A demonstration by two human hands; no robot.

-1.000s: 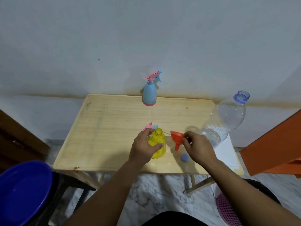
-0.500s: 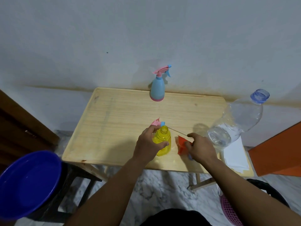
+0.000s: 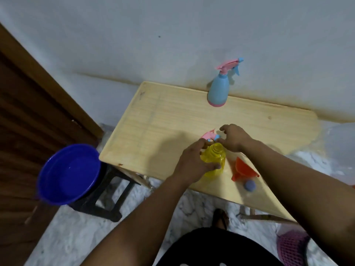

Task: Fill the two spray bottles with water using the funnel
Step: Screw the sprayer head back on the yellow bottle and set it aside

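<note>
Left hand [image 3: 192,166] is gripping the open yellow bottle [image 3: 214,160] on the table [image 3: 153,120]; right hand [image 3: 233,138] is reaching, fingers loosely curled, over the detached sprayer head [image 3: 209,135]; orange funnel [image 3: 243,169] is lying beside the bottle.

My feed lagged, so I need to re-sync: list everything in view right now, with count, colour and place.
yellow spray bottle: 1, yellow, uncapped, table's near edge
spray head: 1, pink and blue, lying behind the yellow bottle
blue spray bottle: 1, blue with pink head, table's far edge
funnel: 1, orange, lying right of the yellow bottle
cap: 1, blue, near the funnel
table: 1, pale wood
basin: 1, blue, on a black stool
basket: 1, pink, floor at right
left hand: gripping the yellow bottle
right hand: reaching to the spray head
</note>
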